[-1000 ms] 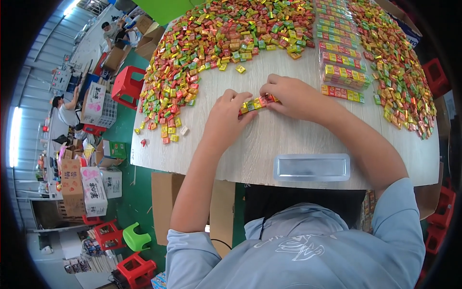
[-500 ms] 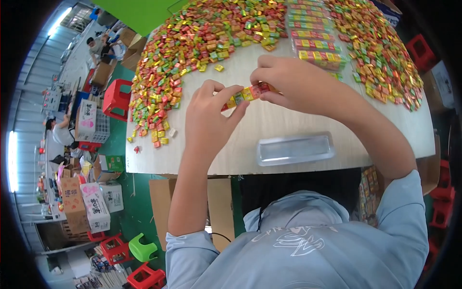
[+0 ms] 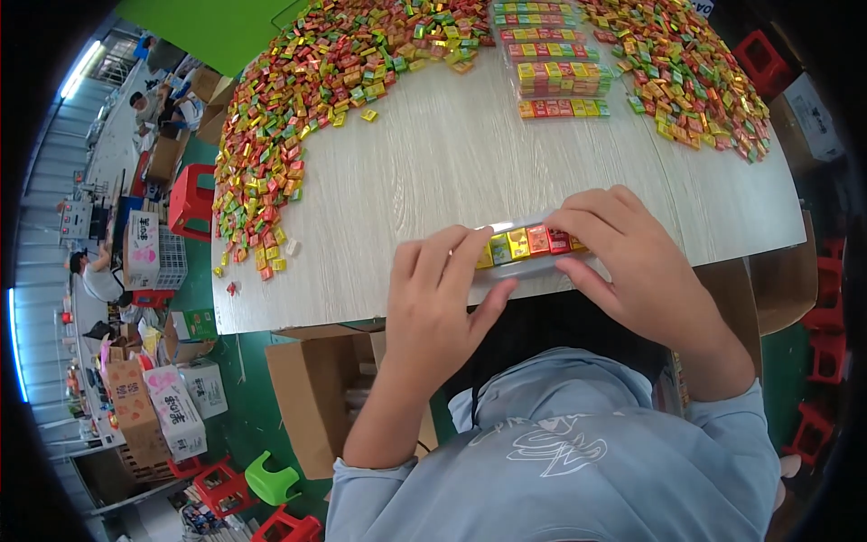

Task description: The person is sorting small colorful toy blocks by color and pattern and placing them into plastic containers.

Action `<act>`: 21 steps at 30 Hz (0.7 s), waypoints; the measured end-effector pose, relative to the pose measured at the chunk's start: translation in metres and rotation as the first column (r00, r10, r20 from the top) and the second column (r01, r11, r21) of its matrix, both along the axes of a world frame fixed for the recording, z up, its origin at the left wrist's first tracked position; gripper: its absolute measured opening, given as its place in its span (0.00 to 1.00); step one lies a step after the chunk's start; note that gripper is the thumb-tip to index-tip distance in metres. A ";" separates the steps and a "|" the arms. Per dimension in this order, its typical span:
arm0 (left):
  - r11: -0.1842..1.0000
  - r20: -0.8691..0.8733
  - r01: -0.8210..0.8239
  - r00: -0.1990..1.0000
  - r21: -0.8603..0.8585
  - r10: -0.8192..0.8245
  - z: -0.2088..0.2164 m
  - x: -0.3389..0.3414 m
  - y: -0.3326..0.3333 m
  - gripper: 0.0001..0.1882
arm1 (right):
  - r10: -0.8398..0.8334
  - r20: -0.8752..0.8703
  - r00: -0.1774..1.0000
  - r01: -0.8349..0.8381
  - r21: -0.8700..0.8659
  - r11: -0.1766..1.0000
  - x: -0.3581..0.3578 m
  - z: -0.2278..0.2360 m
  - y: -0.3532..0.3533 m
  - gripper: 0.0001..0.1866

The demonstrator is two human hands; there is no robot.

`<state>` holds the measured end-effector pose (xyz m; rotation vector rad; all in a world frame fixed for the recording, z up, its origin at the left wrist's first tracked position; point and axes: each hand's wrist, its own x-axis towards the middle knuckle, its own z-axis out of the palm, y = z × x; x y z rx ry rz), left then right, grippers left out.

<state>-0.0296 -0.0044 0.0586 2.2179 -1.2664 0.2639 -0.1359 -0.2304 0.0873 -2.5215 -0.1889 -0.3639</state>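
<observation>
Left pile (image 3: pixel 257 172): wrapped sweets galore, spread over the left and far left of the table (image 3: pixel 397 181), well apart from the work.
White sweet (image 3: pixel 293 247): a lone pale one at the pile's near right edge; best left out of the way.
Left grip (image 3: pixel 438 303): grasping the tray's left end, fingers toward the far side, thumb along the near side; whether it pinches the sweets too, I can't tell.
Tray (image 3: pixel 519 268): long and clear, at the table's near edge, between the two hands; I'd keep it level, with the wood backing it, so nothing tips lapward.
Row (image 3: pixel 517 243): and here's the star, yellow, green and red sweets lined up within the tray, both ends behind fingers! How deep it sits, hard to say. Even pressure at both ends should keep it straight; squeeze too hard and the middle may buckle.
Stack (image 3: pixel 560 72): packed rows on the far side, a tidy pattern to match.
Right grip (image 3: pixel 637 271): grasping the tray's right end, fingertips far, thumb near; pressing in step with the left looks wise.
Right pile (image 3: pixel 691 86): more sweets, far right, apart from the hand.
</observation>
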 end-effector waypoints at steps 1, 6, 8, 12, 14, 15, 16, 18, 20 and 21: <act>1.000 -0.002 0.001 1.000 0.003 -0.001 -0.006 -0.004 0.002 0.27 | -0.001 -0.002 1.000 0.001 0.003 1.000 -0.005 -0.004 0.003 0.22; 0.998 0.139 -0.067 0.988 -0.009 0.067 -0.034 -0.023 0.003 0.30 | -0.157 0.147 0.977 0.196 -0.310 0.930 -0.024 -0.030 0.013 0.31; 0.997 0.149 -0.076 0.986 -0.005 0.076 -0.034 -0.023 0.002 0.30 | -0.159 0.149 0.976 0.199 -0.303 0.932 -0.024 -0.038 0.011 0.32; 0.998 0.118 -0.058 0.991 -0.031 0.061 -0.036 -0.017 0.000 0.28 | -0.114 0.134 0.984 0.156 -0.371 0.916 -0.018 -0.031 0.004 0.34; 0.997 0.091 -0.046 0.994 -0.058 0.052 -0.037 -0.016 0.000 0.27 | -0.086 0.105 0.991 0.119 -0.372 0.920 -0.013 -0.029 0.001 0.34; 0.996 0.074 -0.044 0.996 -0.079 0.050 -0.037 -0.015 0.001 0.25 | -0.059 0.076 0.995 0.083 -0.374 0.924 -0.012 -0.029 0.000 0.35; 0.994 0.057 -0.043 0.997 -0.100 0.049 -0.037 -0.014 0.001 0.24 | -0.060 0.074 0.995 0.083 -0.375 0.923 -0.012 -0.030 0.000 0.35; 0.989 0.046 -0.043 0.998 -0.141 0.050 -0.037 -0.010 -0.001 0.24 | -0.044 0.090 0.995 0.070 -0.314 0.947 -0.015 -0.033 -0.003 0.34; 0.985 0.018 -0.023 0.999 -0.169 0.026 -0.034 -0.005 -0.002 0.21 | -0.044 0.077 0.996 0.067 -0.336 0.939 -0.019 -0.032 -0.003 0.34; 0.984 0.012 -0.034 0.999 -0.173 0.036 -0.036 -0.003 -0.003 0.21 | -0.045 0.068 0.997 0.066 -0.353 0.933 -0.020 -0.031 -0.003 0.34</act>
